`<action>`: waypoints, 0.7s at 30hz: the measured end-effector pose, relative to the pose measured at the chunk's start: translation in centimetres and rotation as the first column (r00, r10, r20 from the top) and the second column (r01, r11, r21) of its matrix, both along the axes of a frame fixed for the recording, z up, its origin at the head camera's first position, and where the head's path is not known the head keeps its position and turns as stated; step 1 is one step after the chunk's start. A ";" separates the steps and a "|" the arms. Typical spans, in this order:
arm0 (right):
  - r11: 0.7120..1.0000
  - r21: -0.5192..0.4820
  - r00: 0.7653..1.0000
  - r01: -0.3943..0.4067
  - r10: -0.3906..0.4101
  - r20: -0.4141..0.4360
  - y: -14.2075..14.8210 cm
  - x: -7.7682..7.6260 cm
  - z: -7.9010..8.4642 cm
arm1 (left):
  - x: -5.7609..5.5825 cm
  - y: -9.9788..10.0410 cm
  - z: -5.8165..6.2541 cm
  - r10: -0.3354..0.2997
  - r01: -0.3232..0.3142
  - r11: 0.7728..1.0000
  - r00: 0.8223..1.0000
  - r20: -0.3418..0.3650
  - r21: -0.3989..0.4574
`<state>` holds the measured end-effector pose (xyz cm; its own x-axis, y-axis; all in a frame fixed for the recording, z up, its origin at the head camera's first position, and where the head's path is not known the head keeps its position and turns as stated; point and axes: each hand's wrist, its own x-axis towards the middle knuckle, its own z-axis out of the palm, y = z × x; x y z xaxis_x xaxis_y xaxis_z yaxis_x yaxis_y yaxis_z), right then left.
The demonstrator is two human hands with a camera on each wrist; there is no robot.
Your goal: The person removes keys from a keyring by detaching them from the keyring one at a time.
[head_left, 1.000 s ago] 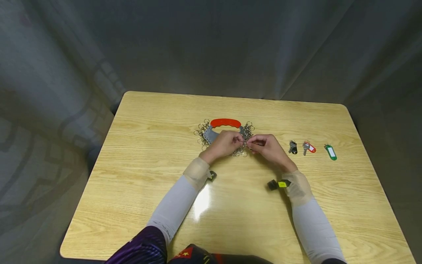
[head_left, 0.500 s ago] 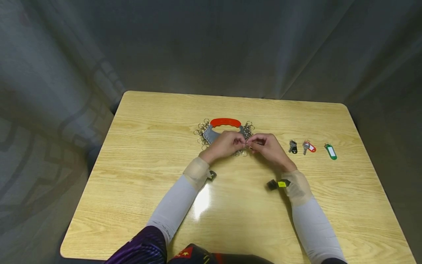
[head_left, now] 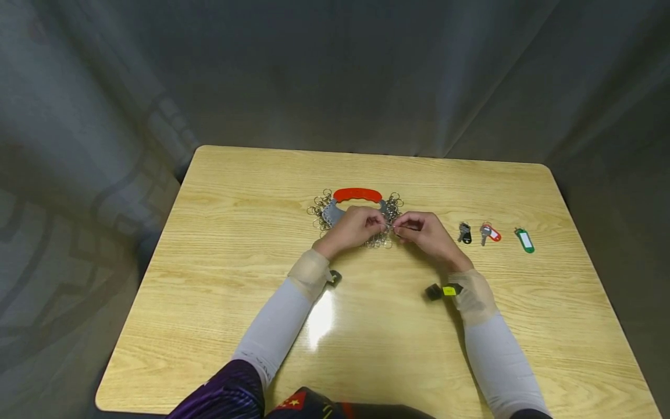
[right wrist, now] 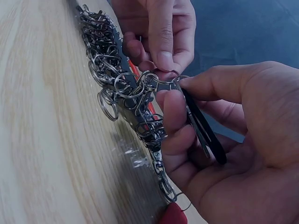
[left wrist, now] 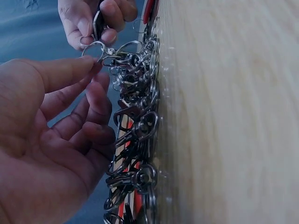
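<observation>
A grey metal key holder [head_left: 332, 215] with a red handle [head_left: 358, 194] lies on the table, many small rings and snap hooks hanging from its edge. My left hand [head_left: 352, 227] pinches one split ring [left wrist: 93, 44] of the holder between thumb and forefinger. Close beside it, my right hand [head_left: 425, 234] holds a silver key [right wrist: 193, 120] and a black tag [right wrist: 217, 148] in its curled fingers. Its thumb pinches the small ring of that key at the split ring. Whether the two rings are linked is too fine to tell.
To the right lie a key with a black tag [head_left: 467, 237], a key with a red tag [head_left: 494, 235] and a green tag [head_left: 526, 242]. A wooden table [head_left: 235, 221] extends all around, with grey curtains [head_left: 335, 75] behind it.
The fingertips of both hands came together half a second ago and now stand slightly apart, the left hand having shifted a little to the left. The tagged keys on the table have not moved.
</observation>
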<state>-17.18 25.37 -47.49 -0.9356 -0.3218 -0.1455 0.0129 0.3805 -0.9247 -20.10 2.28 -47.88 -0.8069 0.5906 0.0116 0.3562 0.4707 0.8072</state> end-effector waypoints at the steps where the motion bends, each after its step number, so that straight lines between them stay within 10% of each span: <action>1: 1.000 -0.012 1.000 0.002 -0.002 0.013 0.0 0.0 0.0 | 0.0 0.0 0.0 0.003 -0.003 1.000 1.000 -0.001 -0.002; 21: 0.987 -0.149 0.995 0.066 -0.054 0.085 -0.1 0.0 -0.3 | -0.3 -0.2 -0.3 -0.075 0.074 0.997 0.996 -0.043 -0.026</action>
